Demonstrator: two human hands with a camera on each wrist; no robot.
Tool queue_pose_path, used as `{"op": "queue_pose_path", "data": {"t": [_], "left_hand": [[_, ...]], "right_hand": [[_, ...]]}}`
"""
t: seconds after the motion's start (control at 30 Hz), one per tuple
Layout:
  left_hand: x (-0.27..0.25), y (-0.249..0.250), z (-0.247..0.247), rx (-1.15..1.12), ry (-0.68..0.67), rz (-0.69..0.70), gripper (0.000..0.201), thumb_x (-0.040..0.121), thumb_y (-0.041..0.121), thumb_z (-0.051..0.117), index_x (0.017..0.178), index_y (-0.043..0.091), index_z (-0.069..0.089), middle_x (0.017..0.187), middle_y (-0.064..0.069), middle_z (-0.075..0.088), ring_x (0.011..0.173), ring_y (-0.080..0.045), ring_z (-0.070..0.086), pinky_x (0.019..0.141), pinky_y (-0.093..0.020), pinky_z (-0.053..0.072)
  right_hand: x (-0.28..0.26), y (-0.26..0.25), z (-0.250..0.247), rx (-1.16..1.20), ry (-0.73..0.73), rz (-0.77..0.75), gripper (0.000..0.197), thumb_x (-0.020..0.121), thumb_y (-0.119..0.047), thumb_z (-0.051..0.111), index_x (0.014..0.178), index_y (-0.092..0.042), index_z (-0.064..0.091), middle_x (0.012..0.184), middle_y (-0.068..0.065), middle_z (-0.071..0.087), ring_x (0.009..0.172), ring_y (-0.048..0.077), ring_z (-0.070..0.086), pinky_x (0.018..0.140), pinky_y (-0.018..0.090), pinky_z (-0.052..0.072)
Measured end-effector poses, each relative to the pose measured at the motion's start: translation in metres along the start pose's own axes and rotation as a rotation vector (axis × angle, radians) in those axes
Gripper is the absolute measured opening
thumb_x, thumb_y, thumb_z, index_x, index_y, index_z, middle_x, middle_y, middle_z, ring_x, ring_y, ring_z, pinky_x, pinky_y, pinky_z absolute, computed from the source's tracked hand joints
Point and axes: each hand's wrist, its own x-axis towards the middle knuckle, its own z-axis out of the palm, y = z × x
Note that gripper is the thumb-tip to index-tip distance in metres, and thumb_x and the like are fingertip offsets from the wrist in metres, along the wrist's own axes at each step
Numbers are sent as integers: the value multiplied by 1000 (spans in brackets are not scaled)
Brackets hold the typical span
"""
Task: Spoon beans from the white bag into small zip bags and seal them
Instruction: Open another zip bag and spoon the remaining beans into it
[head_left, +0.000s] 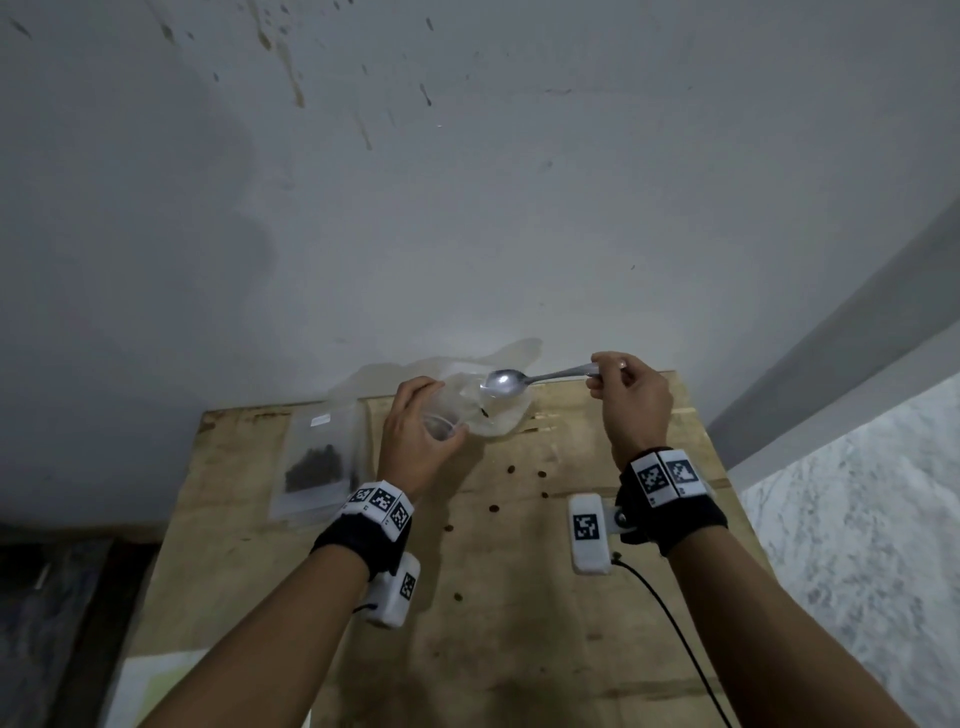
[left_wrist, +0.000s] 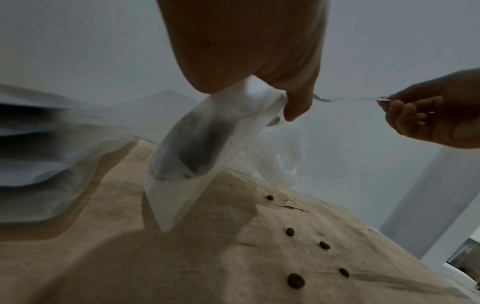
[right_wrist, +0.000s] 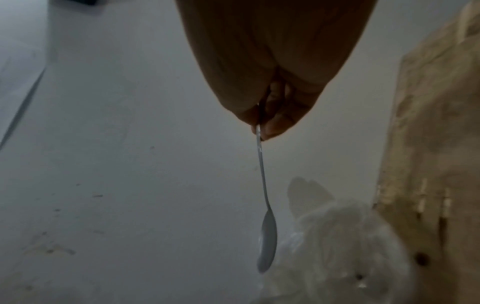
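Note:
My left hand (head_left: 441, 428) grips the mouth of a small clear zip bag (left_wrist: 197, 144), which hangs just above the wooden table (head_left: 519, 597); a dark clump of beans shows in the bag. My right hand (head_left: 597, 373) pinches the handle end of a metal spoon (head_left: 506, 383). The spoon's bowl looks shiny and bare and hovers over the crumpled white bag (head_left: 506, 418) at the table's far edge, right beside the small bag. In the right wrist view the spoon (right_wrist: 267, 236) hangs from my fingers (right_wrist: 272, 125) next to the white bag (right_wrist: 337, 246).
A stack of zip bags (head_left: 317, 462) holding dark beans lies at the table's far left. Several loose beans (head_left: 511, 470) are scattered across the middle of the table. A wall rises directly behind the table. A black cable (head_left: 670, 623) trails from my right wrist.

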Motion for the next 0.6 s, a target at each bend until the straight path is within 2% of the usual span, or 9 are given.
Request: {"op": "queue_pose_path", "data": {"t": [0.1, 0.2, 0.33, 0.43, 0.53, 0.6], "left_hand": [[-1, -6, 0, 9, -7, 16, 54, 74, 21, 86, 122, 9, 64, 125, 4, 52, 114, -10, 52, 105, -31, 46], [-3, -7, 1, 11, -41, 28, 53, 74, 20, 86, 121, 13, 64, 123, 9, 51, 113, -4, 50, 103, -21, 42], [-2, -6, 1, -10, -74, 26, 54, 73, 21, 86, 121, 15, 64, 124, 8, 52, 114, -4, 51, 101, -7, 35], [2, -5, 0, -14, -98, 25, 55, 72, 23, 87, 121, 15, 64, 123, 7, 54, 113, -6, 53, 101, -15, 40], [6, -3, -1, -15, -128, 17, 54, 73, 24, 87, 121, 16, 64, 123, 7, 54, 113, -8, 54, 102, -23, 44], [10, 0, -1, -34, -140, 23, 53, 72, 24, 87, 120, 15, 64, 123, 5, 55, 113, -11, 55, 102, -26, 46]], "right_hand": [[-6, 19, -4, -143, -61, -138, 17, 96, -27, 60, 91, -21, 75, 73, -7, 73, 70, 6, 70, 71, 30, 59], [-14, 40, 1, -158, -175, -215, 14, 94, -21, 66, 100, -16, 77, 86, -6, 75, 78, 6, 72, 75, 30, 60], [-22, 56, 9, -166, -287, -269, 14, 91, -13, 69, 102, -14, 78, 98, -3, 76, 91, 3, 71, 84, 22, 57], [-23, 60, 11, -148, -297, -264, 14, 91, -12, 70, 101, -14, 78, 98, -1, 77, 92, 3, 70, 82, 17, 55], [-22, 66, 12, -113, -304, -264, 13, 92, -13, 69, 101, -12, 78, 98, -1, 77, 91, 8, 72, 81, 25, 59], [-22, 68, 12, -127, -318, -279, 13, 92, -12, 69, 101, -12, 78, 97, -1, 77, 89, 8, 72, 80, 27, 59]]}}
